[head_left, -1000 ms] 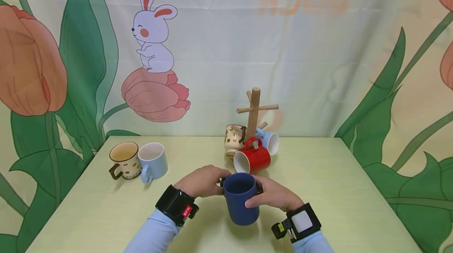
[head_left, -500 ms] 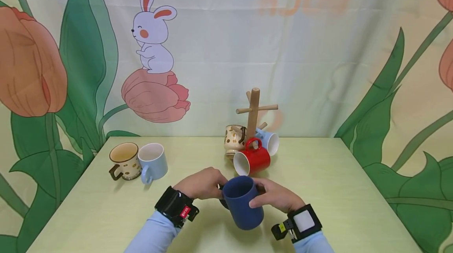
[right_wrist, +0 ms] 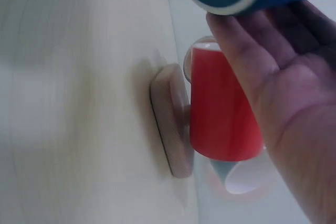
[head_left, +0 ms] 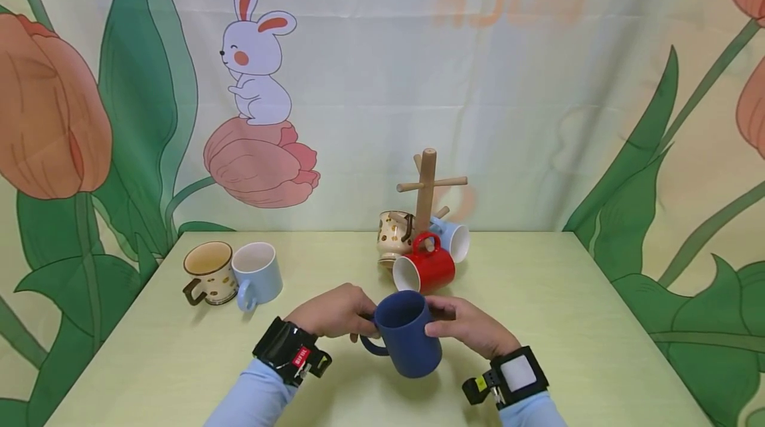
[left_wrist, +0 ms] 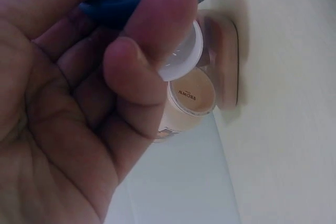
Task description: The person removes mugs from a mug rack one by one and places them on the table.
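Observation:
A dark blue mug (head_left: pixel 410 341) is held above the table near its front, tilted a little, its handle (head_left: pixel 373 347) pointing left. My left hand (head_left: pixel 337 311) holds it by that handle; in the left wrist view the blue handle passes between curled fingers (left_wrist: pixel 163 19). On the other side my right hand (head_left: pixel 469 327) grips the mug's wall, thumb in front and the other fingers mostly hidden behind. In the right wrist view the mug's pale-edged base (right_wrist: pixel 236 6) shows above the palm. Just behind it, a red mug (head_left: pixel 433 269) hangs on a wooden mug tree (head_left: pixel 427 188).
A spotted cream mug (head_left: pixel 393 238) and a light blue mug (head_left: pixel 454 241) also hang on the tree's lower pegs. At the table's left, another spotted mug (head_left: pixel 212 274) with a brown handle stands beside a light blue mug (head_left: pixel 261 274). A printed curtain (head_left: pixel 358 82) backs the table.
The blue mug has turned and tilted between my hands, and its handle now shows at the left, below my left fingers. The other mugs stay where they were.

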Action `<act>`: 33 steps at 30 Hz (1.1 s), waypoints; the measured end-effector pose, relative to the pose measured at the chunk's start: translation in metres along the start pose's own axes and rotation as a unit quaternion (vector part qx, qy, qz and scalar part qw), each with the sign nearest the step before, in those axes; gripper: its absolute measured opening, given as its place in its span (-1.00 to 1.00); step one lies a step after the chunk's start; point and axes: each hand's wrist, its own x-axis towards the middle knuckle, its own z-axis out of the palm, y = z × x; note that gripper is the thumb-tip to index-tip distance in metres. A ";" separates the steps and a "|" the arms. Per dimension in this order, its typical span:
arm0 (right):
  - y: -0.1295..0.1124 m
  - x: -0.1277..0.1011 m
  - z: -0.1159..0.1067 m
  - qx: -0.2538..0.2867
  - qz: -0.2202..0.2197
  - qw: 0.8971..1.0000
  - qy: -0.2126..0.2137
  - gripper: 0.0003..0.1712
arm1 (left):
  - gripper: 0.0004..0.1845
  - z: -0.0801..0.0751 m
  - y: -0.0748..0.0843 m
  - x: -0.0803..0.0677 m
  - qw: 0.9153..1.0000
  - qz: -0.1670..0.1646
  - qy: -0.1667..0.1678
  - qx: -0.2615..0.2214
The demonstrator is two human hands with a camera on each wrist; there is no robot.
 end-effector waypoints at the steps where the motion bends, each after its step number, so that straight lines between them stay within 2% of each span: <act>1: 0.001 0.000 0.000 -0.009 0.002 1.000 0.011 -0.21 | -0.92 0.000 -0.001 -0.001 1.000 -0.003 0.002 0.000; 10: -0.005 0.002 0.000 -0.099 -0.012 0.993 0.059 -0.34 | -0.91 -0.002 -0.006 -0.005 0.999 -0.024 0.036 0.019; 14: -0.012 0.000 0.002 -0.159 -0.010 0.983 0.088 -0.39 | -0.89 -0.005 -0.007 -0.009 0.997 -0.037 0.055 0.034; 16: -0.016 -0.002 0.003 -0.204 -0.001 0.972 0.115 -0.41 | -0.88 -0.007 -0.008 -0.010 0.996 -0.043 0.066 0.040; 18: -0.020 -0.004 0.004 -0.253 0.013 0.956 0.149 -0.43 | -0.86 -0.008 -0.009 -0.012 0.995 -0.047 0.079 0.045; 22: -0.023 -0.005 0.005 -0.343 0.059 0.915 0.203 -0.43 | -0.86 -0.010 -0.012 -0.015 0.992 -0.066 0.102 0.043; 26: -0.023 -0.005 0.005 -0.414 0.091 0.877 0.226 -0.39 | -0.88 -0.011 -0.014 -0.018 0.987 -0.094 0.123 0.031; 29: -0.023 -0.006 0.005 -0.436 0.096 0.863 0.236 -0.38 | -0.89 -0.012 -0.016 -0.020 0.982 -0.117 0.143 0.026; 33: -0.022 -0.008 0.005 -0.443 0.091 0.858 0.243 -0.41 | -0.86 -0.013 -0.018 -0.023 0.972 -0.147 0.179 0.036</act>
